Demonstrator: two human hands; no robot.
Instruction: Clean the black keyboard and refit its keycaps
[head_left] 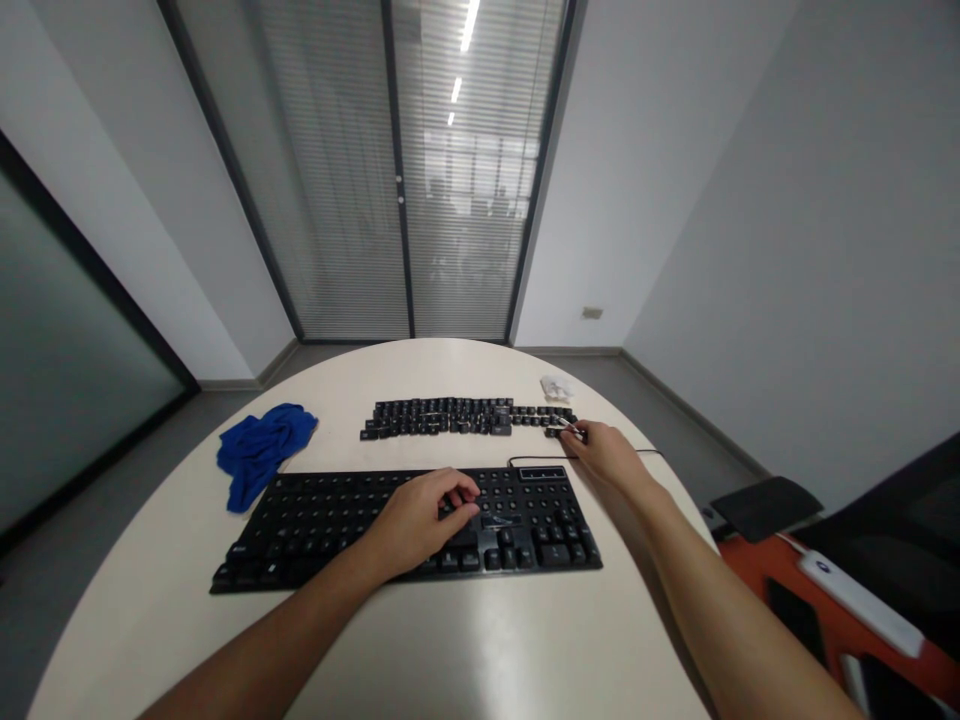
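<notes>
A long black keyboard lies on the table in front of me. Caps sit on keys along its near side, while much of its far part shows bare switches. My left hand rests over the keyboard's middle, fingers loosely curled, with a gap between thumb and fingertips and nothing visible in it. Behind the keyboard, loose black keycaps are laid out in rows. At the right end of these rows my right hand pinches a thin silvery pronged tool, its tip among the keycaps. Whether it grips a cap is too small to tell.
A crumpled blue cloth lies left of the keyboard on the round pale table. Near the far right edge is a small clear plastic bag. The black cable runs off to the right. An orange chair holds a white power strip.
</notes>
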